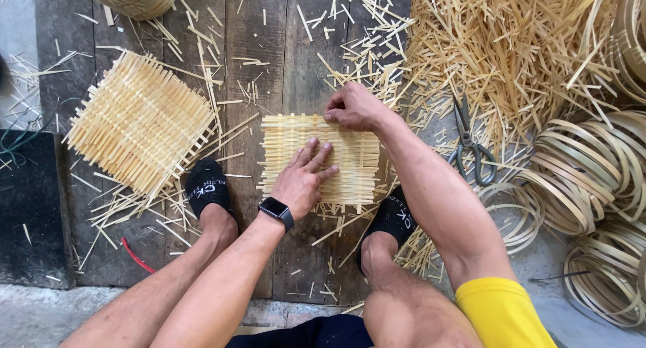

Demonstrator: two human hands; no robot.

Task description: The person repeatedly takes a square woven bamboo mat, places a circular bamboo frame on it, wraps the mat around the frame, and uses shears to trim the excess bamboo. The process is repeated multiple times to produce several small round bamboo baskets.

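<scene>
The left hand (304, 176) lies flat, fingers spread, pressing the small woven bamboo mat (319, 158) onto the plank floor (269, 65) between the two feet; the right hand (350, 108) has its grip pinched together on a strip at the mat's far edge. The weaving step looks in hand; the next move calls for seating that strip tight; beyond lie a larger woven panel (138, 119), scissors (469, 146) and loose strips (511, 45).

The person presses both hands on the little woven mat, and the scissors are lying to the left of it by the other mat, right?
Not quite. Both hands, left hand and right hand, touch the woven mat, but the head view shows the scissors lying to its right, near the coiled hoops.
</scene>
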